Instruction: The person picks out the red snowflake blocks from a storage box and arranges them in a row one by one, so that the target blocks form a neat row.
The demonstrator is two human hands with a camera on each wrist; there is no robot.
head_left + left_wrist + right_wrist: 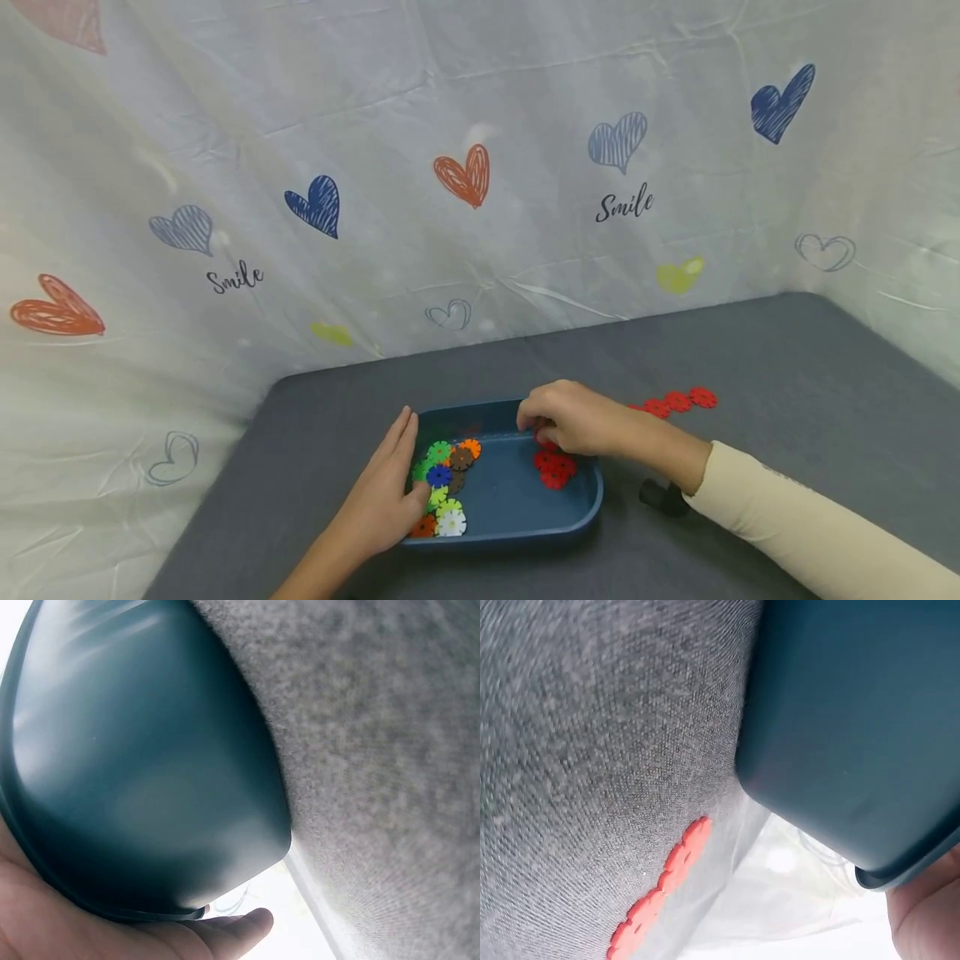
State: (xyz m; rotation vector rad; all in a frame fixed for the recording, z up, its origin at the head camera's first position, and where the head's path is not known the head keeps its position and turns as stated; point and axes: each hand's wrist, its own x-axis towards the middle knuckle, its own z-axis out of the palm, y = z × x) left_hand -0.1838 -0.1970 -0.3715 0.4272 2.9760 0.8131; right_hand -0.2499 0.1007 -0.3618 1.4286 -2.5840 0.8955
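A dark blue tray (517, 500) sits on the grey cloth. My left hand (386, 492) rests along its left rim, fingers straight, thumb over the edge; in the left wrist view the palm touches the tray's rim. Inside on the left lie notched flower-shaped plastic discs (439, 476) in green, blue, brown, orange and white. My right hand (577, 417) reaches over the right end with curled fingers and pinches a red disc (545, 442), partly hidden by the fingers. Several more red discs (555, 471) lie just below it in the tray.
A row of red discs (678, 402) lies on the grey table (787, 375) behind the right forearm, also visible in the right wrist view. A black object (663, 498) is under the right wrist. A white curtain (525, 250) with printed hearts stands behind the table.
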